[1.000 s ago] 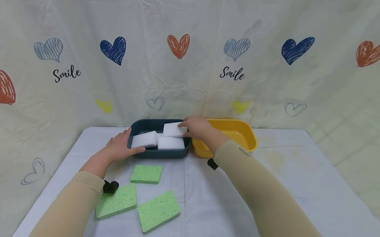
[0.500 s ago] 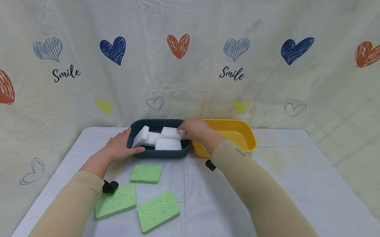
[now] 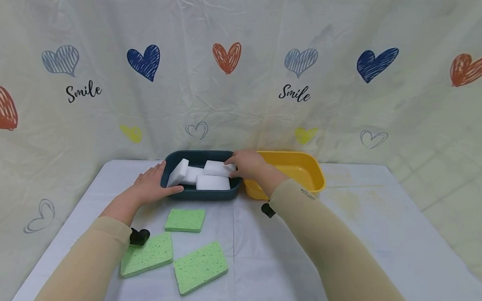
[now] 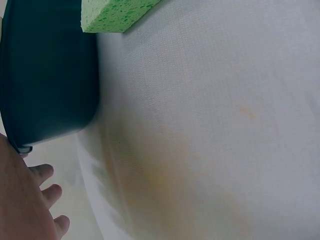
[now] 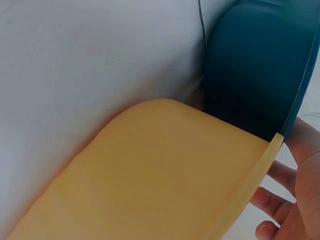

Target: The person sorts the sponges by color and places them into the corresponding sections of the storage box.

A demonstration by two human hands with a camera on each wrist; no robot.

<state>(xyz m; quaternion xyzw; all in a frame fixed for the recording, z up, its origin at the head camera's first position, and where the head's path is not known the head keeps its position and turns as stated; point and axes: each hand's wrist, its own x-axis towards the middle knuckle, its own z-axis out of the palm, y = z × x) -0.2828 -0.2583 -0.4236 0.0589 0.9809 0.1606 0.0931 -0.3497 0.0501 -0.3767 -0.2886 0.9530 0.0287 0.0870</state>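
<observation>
Behind everything I face a pale backdrop printed with hearts, and below it my white-covered surface. Near its back edge sit two tubs: the dark teal tub, and just beside it on the right the yellow tub. My left hand rests spread at the teal tub's left end, thumb along the front rim, fingers extended along the side rather than clenched. My right hand reaches over the opposite end, fingers bent down inside. Nearer me lie three green sponges: left, front and rear. Smallest are the white blocks, four showing, all in the teal tub: a tilted block leaning up at the left, a middle block beside it, a front block and a right-hand block, which my right thumb and fingertip seem to pinch at its end. I judge the step in hand to be handling that block while my left hand steadies the tub; the next move calls for a light, sure pinch and keeping the leaning block undisturbed.
</observation>
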